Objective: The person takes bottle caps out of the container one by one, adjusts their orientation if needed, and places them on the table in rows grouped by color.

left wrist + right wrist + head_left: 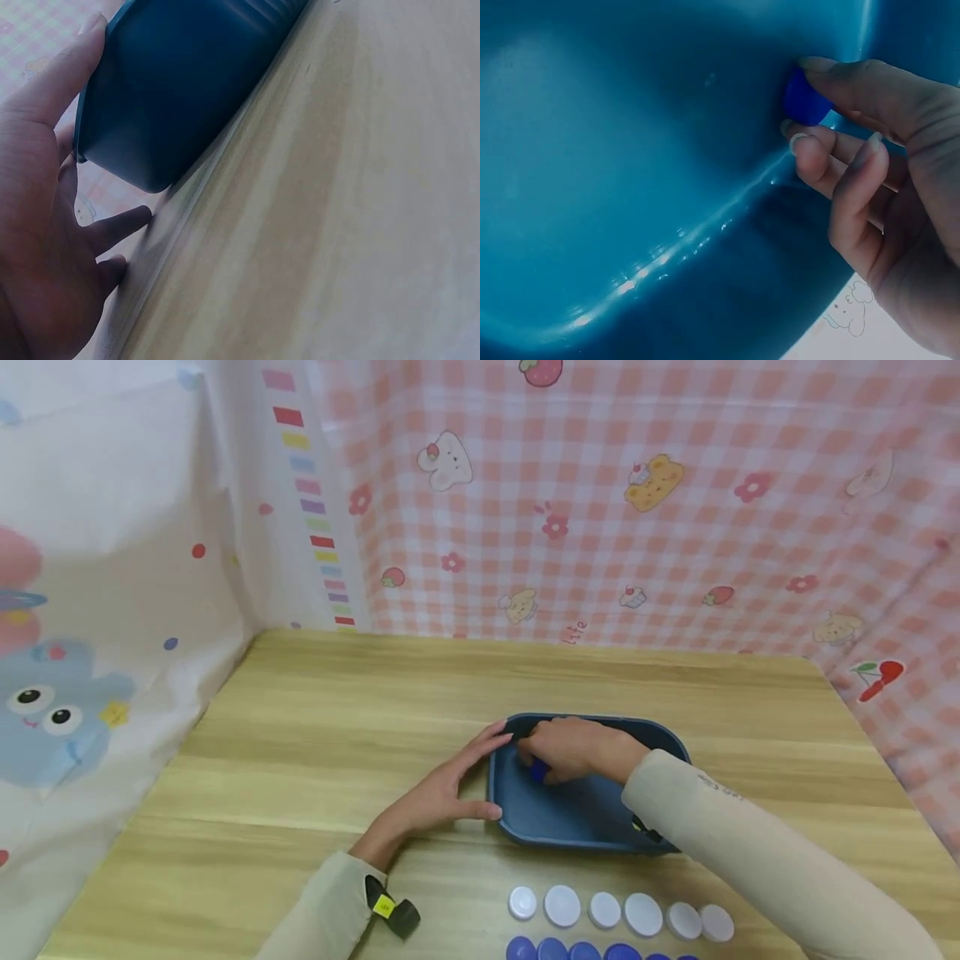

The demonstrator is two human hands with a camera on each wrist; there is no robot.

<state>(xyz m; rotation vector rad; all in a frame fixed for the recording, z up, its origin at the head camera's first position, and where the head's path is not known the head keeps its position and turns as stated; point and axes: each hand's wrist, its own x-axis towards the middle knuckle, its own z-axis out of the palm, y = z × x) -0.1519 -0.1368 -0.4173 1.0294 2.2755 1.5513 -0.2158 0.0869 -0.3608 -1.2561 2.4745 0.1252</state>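
A dark blue plastic basin (525, 806) stands on the table. Inside it, toward the left end, my right hand (573, 747) pinches a small blue bottle cap (806, 99) between thumb and fingertips, low over the basin floor. In the right wrist view the other fingers of that hand are loosely bent. My left hand (442, 789) is at the basin's left end, thumb and fingers spread, fingertips right at the rim. From the left wrist view, the left thumb lies along the rim and two fingers extend below it beside the outer wall.
A row of several white caps (562, 907) lies in front of the basin on the wooden table (337, 710). Nearer still, a row of several blue caps (584, 952) is cut off by the frame edge. A patterned curtain (555, 568) hangs behind the table.
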